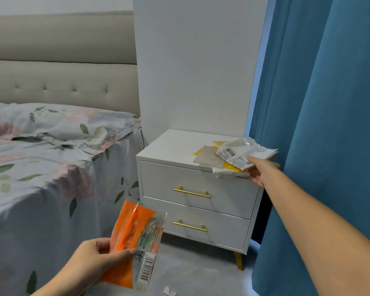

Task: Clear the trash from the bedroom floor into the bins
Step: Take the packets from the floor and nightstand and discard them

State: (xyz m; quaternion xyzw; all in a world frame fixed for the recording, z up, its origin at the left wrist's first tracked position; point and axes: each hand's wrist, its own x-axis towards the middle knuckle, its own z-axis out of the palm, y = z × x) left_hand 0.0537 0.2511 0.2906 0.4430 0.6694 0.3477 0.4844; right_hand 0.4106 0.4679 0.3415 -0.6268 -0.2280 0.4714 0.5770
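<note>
Both hands grasp trash.
Left hand [94,256] pinches an orange wrapper [135,240]; right hand [260,171] grips crumpled wrappers [233,155] on the nightstand [175,146].

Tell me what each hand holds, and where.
Left hand grips the orange plastic wrapper at its lower left edge; right hand pinches the white paper-and-wrapper bundle at its right edge.

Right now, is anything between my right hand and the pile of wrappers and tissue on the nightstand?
Nothing visible. Your right hand already grips the pile of white tissue, yellow paper and barcoded wrappers at the front right corner of the white two-drawer nightstand. No bin is in view, so the path there can't be judged.
</note>
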